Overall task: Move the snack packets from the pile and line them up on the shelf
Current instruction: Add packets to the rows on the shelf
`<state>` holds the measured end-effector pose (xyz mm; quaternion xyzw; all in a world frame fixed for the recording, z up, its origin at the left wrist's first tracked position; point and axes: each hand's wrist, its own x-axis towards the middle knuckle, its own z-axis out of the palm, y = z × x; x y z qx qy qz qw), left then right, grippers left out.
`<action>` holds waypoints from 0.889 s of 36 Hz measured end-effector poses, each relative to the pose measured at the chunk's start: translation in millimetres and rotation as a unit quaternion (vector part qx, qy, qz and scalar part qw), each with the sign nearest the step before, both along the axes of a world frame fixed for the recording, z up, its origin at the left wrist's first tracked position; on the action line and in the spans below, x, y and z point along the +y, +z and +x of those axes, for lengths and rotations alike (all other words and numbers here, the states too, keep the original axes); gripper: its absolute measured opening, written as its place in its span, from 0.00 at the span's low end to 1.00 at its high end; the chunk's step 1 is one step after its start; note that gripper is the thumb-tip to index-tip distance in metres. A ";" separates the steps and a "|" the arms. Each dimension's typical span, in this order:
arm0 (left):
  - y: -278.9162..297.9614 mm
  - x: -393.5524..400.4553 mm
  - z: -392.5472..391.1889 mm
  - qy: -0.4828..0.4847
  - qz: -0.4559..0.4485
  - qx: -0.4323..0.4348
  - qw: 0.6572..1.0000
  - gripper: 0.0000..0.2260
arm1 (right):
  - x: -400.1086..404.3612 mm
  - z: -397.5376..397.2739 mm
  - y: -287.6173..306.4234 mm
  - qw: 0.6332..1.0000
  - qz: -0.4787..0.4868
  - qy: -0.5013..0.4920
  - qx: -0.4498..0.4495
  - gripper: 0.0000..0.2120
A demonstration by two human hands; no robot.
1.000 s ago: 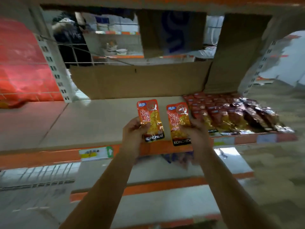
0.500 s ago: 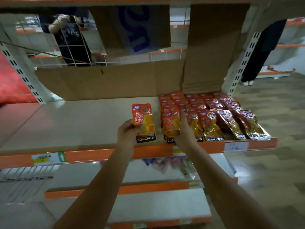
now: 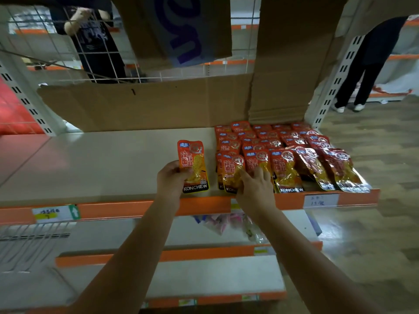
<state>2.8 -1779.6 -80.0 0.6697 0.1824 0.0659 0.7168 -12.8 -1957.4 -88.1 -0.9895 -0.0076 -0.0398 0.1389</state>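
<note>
The person stands close to the shelf [image 3: 108, 159], both bare arms stretched out over its orange front edge. Their left hand [image 3: 173, 177] grips a single snack packet [image 3: 193, 166], orange with a black KONCHEW band at the bottom, fingers curled round its left side and thumb on its face; the packet is held upright, just above the pale shelf board and a little apart from the rest. Their right hand [image 3: 255, 184] rests on the front packet [image 3: 232, 172] at the left end of the lined-up rows [image 3: 278, 143], fingers bent and pressing on its lower half; whether the fingers actually clasp it or only push it down I cannot tell. The rows fill the right part of the shelf, packets overlapping from the back wall to the front lip, with the rightmost ones tilted and leaning outward toward the edge. Behind them brown cardboard sheets [image 3: 145, 105] stand against the wire backing, and a taller folded piece [image 3: 292, 60] rises at the right. A handwritten price label [image 3: 320, 200] sits on the orange strip under the rows, and another tag with a green arrow [image 3: 56, 213] is further left. On the shelf below lie some pinkish wrapped packets [image 3: 224, 223]. Across the aisle another person in dark clothes [image 3: 371, 64] stands on the wooden floor, and someone in a black shirt [image 3: 95, 41] is visible through the wire grid
</note>
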 end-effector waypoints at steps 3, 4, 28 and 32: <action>0.1 -1.2 -0.2 0.000 0.005 0.001 1.000 0.09 | -1.0 -0.5 0.4 1.000 0.007 0.004 -0.002 0.25; 0.5 -1.5 -0.5 0.002 -0.001 0.002 1.000 0.08 | -1.5 -0.4 0.6 1.000 0.013 0.005 -0.004 0.24; -1.6 -80.7 2.2 -0.160 0.417 -0.148 0.882 0.11 | -61.5 22.7 14.6 0.905 0.413 -0.088 -0.053 0.28; -11.5 -70.6 1.6 -0.175 0.511 -0.155 0.827 0.13 | -62.2 25.7 6.8 0.921 0.374 -0.084 -0.064 0.26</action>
